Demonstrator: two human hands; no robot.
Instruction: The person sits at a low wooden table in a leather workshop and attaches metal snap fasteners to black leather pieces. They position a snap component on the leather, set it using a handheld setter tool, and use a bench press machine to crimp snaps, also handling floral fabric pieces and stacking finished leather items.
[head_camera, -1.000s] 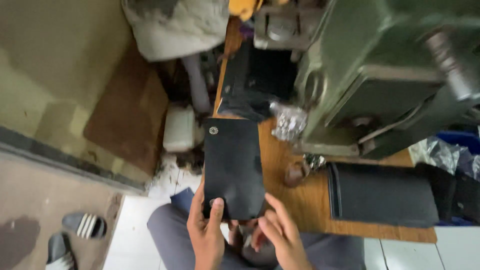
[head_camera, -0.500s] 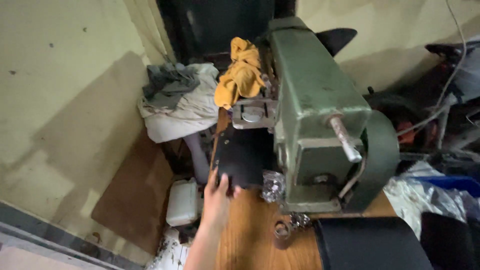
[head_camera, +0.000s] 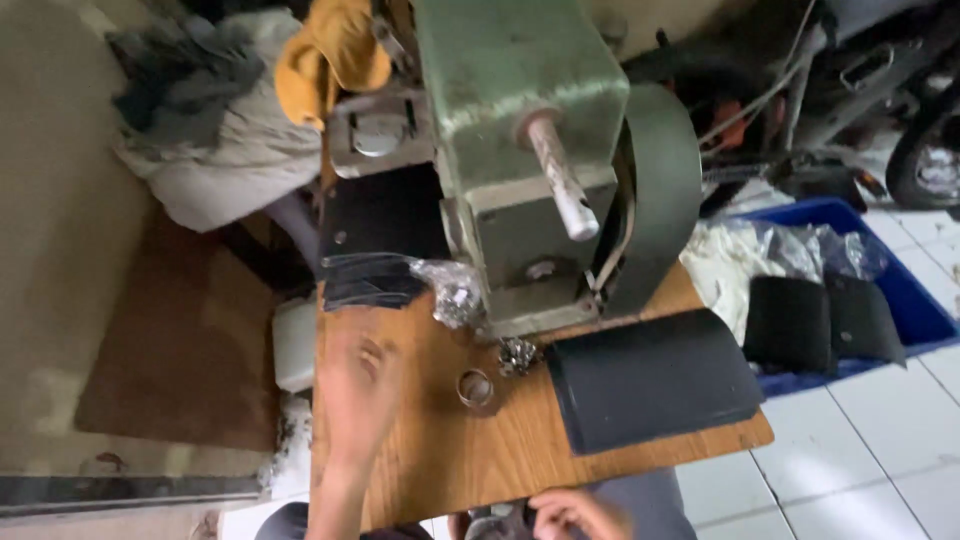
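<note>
My left hand (head_camera: 358, 392) is blurred over the left part of the wooden table (head_camera: 440, 470), fingers spread, holding nothing. Just beyond it a stack of black leather pieces (head_camera: 375, 280) lies against the base of the green machine (head_camera: 520, 150). My right hand (head_camera: 572, 514) is at the table's near edge at the bottom of the view, fingers curled; whether it holds something I cannot tell. A small metal ring (head_camera: 476, 388) and a pile of small metal fittings (head_camera: 517, 353) lie between the hands and the machine.
A larger stack of black leather sheets (head_camera: 650, 378) lies on the table's right side. A blue crate (head_camera: 880, 290) with black pieces and plastic bags stands on the tiled floor at right. A cloth bundle (head_camera: 230, 140) sits at back left. A white container (head_camera: 294, 345) stands left of the table.
The black leather piece held in both hands a second ago now lies on the stack by the machine. My left hand has let go and drawn back toward me.
</note>
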